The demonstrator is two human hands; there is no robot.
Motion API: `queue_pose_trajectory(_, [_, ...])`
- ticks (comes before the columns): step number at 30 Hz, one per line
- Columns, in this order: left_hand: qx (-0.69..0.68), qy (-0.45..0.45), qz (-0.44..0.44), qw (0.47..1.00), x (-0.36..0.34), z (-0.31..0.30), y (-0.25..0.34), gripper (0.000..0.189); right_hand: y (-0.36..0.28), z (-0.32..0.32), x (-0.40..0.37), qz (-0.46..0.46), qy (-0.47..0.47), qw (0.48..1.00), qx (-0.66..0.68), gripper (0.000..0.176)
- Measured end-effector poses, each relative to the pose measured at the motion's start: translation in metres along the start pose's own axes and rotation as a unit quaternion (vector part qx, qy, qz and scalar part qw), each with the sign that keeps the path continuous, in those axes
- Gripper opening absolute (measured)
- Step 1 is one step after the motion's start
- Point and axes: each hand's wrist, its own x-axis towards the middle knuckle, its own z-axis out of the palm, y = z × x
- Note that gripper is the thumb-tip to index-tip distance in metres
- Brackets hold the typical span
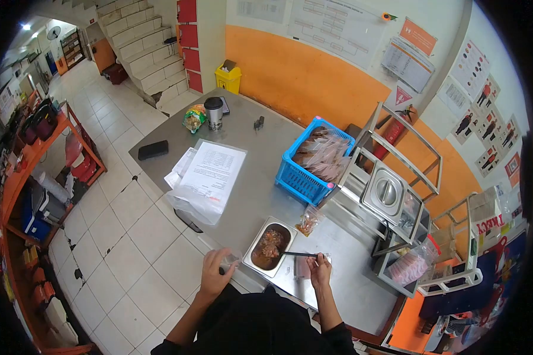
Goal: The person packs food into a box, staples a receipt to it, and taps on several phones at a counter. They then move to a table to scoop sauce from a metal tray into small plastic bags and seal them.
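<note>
A steel food pan [270, 269] with brown, chunky saucy food [270, 243] in it stands at the near edge of the steel table. My right hand [320, 272], right of the pan, is closed on the handle of a dark spoon [299, 254]; its far end is in the food. Left of the pan, my left hand [215, 271] pinches a small clear plastic bag [231, 261] near the pan's rim. A filled clear bag [308, 220] lies just beyond the pan. Below the spoon is a flat pinkish item [302, 269] whose kind I cannot make out.
A blue basket [302, 184] full of filled packets stands at the back, beside a metal rack [397, 238] with a lidded steel pan [385, 190]. Printed papers [213, 171], a black phone [153, 150] and a lidded tumbler [214, 114] lie or stand to the left.
</note>
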Motion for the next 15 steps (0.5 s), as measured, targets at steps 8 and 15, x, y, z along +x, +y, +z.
queue_pose_trajectory(8, [-0.083, 0.055, -0.052, 0.994, 0.005, 0.011, 0.001, 0.051, -0.010, 0.030, -0.034, -0.054, -0.043, 0.995, -0.078, 0.020])
queue_pose_trajectory(15, [-0.070, 0.051, -0.049, 0.995, 0.010, 0.008, 0.002, 0.043, -0.024, 0.066, -0.081, -0.190, -0.139, 0.955, -0.178, 0.023])
